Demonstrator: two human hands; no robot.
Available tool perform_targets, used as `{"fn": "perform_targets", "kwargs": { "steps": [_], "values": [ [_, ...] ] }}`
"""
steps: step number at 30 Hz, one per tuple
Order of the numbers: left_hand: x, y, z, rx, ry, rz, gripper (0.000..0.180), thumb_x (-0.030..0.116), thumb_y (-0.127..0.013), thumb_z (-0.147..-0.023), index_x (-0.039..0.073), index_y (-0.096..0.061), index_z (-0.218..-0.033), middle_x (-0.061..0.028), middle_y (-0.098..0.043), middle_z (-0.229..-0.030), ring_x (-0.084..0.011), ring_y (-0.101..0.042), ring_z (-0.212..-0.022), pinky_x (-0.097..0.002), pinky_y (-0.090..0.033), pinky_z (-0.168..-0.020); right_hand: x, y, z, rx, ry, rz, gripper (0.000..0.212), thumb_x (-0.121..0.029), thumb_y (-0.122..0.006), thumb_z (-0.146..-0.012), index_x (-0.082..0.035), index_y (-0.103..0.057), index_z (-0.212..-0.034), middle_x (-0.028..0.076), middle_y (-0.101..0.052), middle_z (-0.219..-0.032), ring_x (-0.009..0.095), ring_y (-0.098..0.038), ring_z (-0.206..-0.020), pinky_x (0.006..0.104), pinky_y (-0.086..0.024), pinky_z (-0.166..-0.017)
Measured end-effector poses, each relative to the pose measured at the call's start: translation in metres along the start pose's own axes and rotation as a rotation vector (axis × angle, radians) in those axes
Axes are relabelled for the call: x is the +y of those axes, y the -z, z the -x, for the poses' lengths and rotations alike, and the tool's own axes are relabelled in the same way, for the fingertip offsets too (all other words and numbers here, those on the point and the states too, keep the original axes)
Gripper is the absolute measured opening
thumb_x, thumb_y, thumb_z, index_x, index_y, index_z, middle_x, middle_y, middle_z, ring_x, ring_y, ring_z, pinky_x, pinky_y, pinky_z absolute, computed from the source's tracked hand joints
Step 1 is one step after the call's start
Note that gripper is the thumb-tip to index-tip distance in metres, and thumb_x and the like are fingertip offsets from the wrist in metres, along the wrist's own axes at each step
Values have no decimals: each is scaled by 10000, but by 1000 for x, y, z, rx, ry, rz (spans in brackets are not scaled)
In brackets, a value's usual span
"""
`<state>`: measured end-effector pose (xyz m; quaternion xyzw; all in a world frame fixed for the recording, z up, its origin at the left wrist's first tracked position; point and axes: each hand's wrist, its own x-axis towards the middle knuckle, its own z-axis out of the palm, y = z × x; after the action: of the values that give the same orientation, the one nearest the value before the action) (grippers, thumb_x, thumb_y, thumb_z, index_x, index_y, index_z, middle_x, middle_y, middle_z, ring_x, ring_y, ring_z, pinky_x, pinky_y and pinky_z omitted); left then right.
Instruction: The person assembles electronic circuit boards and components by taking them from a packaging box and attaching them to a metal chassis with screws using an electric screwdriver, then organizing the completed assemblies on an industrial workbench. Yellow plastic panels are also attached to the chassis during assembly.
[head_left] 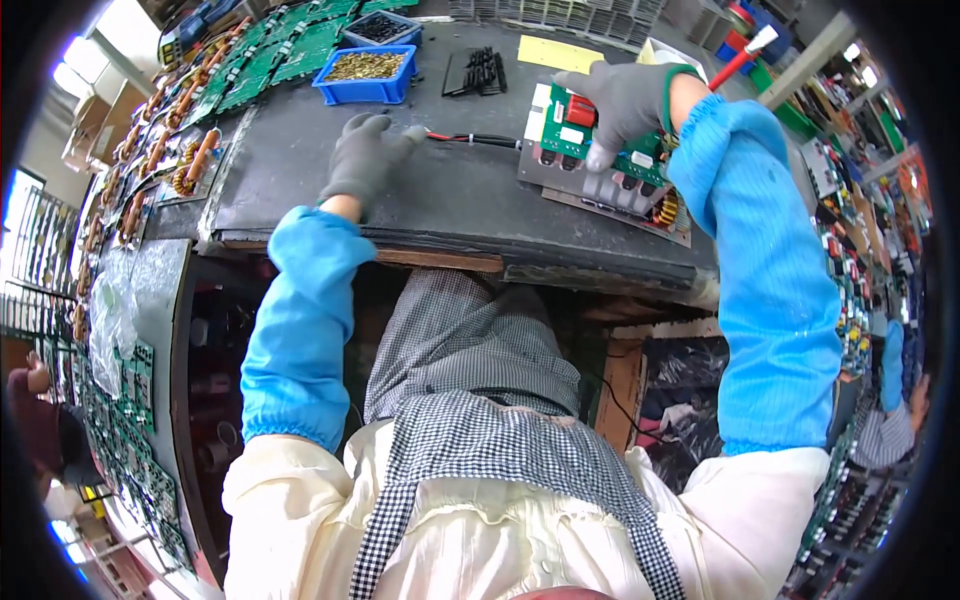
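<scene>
At a dark surface (455, 205) in a crowded workshop (885, 185), we are holding our empty left hand (365, 160) loosely spread, our right hand (632, 105), grip unclear, covering a green-topped, grey-sided circuit unit (598, 188) at right.

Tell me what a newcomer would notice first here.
The bright blue sleeves, left and right, stand out first. Then comes the green board under the right hand. At the back, left of centre, a blue bin of gold-coloured bits contrasts with the dark table.
</scene>
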<state>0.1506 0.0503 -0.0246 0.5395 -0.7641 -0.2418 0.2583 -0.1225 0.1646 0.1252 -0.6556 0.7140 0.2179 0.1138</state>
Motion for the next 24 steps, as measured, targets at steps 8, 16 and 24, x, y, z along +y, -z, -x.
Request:
{"fn": "perform_targets", "kwargs": {
  "steps": [8,16,24],
  "values": [
    [34,-45,-26,156,-33,41,438,373,-742,-879,106,-695,-1223,-84,-657,-1229,-312,-659,-1038,-382,-531,-920,6,-3,4,2,22,-32,1285,-380,-962,-548,-126,-259,-1594,244,-466,-1429,420,-518,-1302,455,-458,-1067],
    [76,-57,-39,-86,314,1410,222,146,-623,-996,101,-598,-1212,-55,-652,-1013,-177,-656,-878,-375,-567,-798,8,-3,0,-8,31,-31,1276,-473,-964,-541,-128,-311,-1581,228,-470,-1464,401,-570,-1264,440,-495,-1035],
    [99,-66,-55,-14,378,1560,282,213,-640,-1007,33,-579,-1215,-99,-680,-1022,-246,-669,-939,-392,-567,-875,12,-7,0,7,41,6,1273,-499,-965,-537,-149,-317,-1575,220,-484,-1457,400,-572,-1271,477,-498,-1033]
  ]
}}
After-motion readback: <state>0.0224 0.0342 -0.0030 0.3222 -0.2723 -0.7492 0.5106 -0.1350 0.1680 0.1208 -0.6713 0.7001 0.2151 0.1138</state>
